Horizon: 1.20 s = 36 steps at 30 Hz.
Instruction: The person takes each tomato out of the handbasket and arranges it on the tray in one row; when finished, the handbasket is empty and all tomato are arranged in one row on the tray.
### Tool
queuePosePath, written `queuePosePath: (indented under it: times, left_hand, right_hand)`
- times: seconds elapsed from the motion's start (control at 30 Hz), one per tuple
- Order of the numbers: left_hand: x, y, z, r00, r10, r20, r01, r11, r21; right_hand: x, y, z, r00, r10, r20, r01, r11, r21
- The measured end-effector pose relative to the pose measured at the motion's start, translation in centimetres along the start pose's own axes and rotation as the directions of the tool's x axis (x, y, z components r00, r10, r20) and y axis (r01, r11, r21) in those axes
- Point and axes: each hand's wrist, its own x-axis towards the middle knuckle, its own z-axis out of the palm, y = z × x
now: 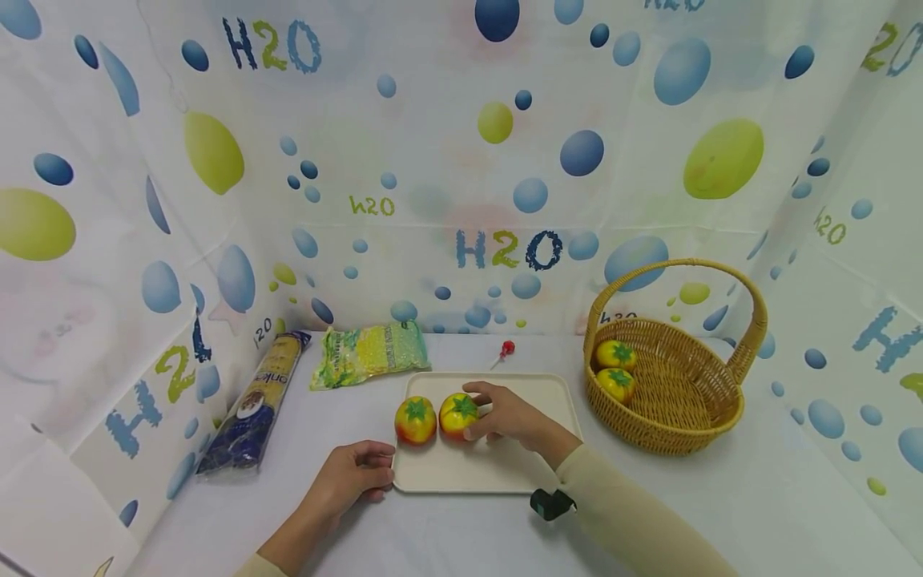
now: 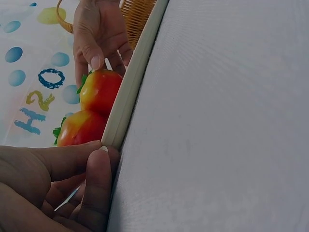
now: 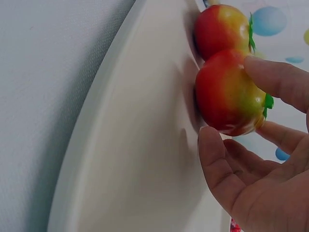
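Two red-and-yellow tomatoes with green star-shaped leaves stand side by side on a cream tray (image 1: 497,473), near its left end. My right hand (image 1: 508,417) holds the right tomato (image 1: 457,415) loosely from its right side, index finger on its upper part and thumb tip right at its lower side. The left tomato (image 1: 416,421) sits against it, untouched by my hands. My left hand (image 1: 351,478) pinches the tray's left edge near the front corner; the left wrist view shows thumb and finger on the rim (image 2: 126,101).
At the right, a handled wicker basket (image 1: 671,429) holds two more tomatoes (image 1: 615,370). A red lollipop (image 1: 508,348) lies behind the tray. A yellow-green printed bag (image 1: 371,353) and a long blue-and-yellow packet (image 1: 255,401) lie at the left. Printed cloth walls surround the table.
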Motion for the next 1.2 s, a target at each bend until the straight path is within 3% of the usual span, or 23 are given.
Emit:
queuePosePath:
  times: [0.2, 0.37, 0.67, 0.97, 1.2]
  left_hand:
    - [0.1, -0.1, 0.0, 1.000, -0.003, 0.001, 0.003, 1.000, -0.005]
    - [0.2, -0.1, 0.0, 1.000, -0.001, -0.002, 0.001, 1.000, -0.004]
    - [0.2, -0.2, 0.0, 1.000, -0.004, 0.007, 0.004, 1.000, -0.010]
    - [0.2, -0.1, 0.0, 1.000, -0.023, -0.004, 0.023, 1.000, 0.017]
    - [0.2, -0.2, 0.1, 1.000, -0.025, -0.005, 0.025, 1.000, 0.004]
  right_hand:
    - [-0.7, 0.0, -1.1, 1.000, -0.025, 0.012, 0.024, 0.999, 0.021]
    - [-1.6, -0.2, -3.4, 0.999, -0.054, 0.001, 0.054, 0.999, 0.008]
    - [-5.7, -1.5, -8.5, 0.993, -0.095, -0.075, 0.095, 0.995, -0.004]
    - [-10.6, -2.0, -15.3, 0.980, -0.168, -0.109, 0.162, 0.985, -0.065]
    - [-12.7, -1.7, -20.9, 0.964, -0.200, -0.174, 0.200, 0.980, -0.020]
